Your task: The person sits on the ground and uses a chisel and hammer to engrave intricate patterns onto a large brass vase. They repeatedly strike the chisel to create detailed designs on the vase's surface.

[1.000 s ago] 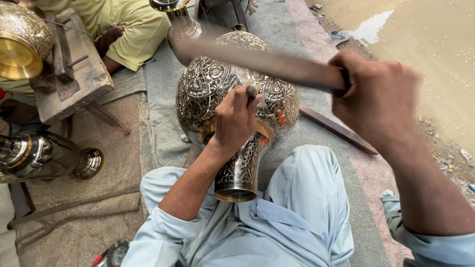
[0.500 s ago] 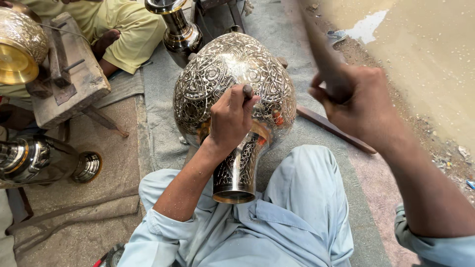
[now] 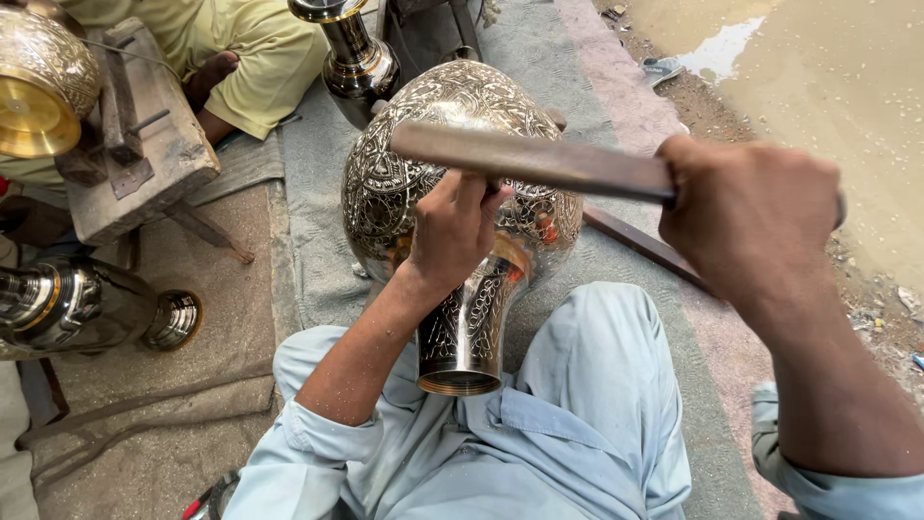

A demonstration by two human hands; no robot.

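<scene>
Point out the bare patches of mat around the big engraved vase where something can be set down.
Free: the tan mat between the polished vessel lying at left and the person's knee; also the grey mat between the wooden block and the engraved vase. Crowded: above the vase, where a dark vessel stands, and right of it, where a flat bar lies.

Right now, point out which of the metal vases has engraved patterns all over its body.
The big vase under the left hand: its belly and neck are covered in engraving, while the vase lying at left and the one behind are smooth and shiny.
</scene>
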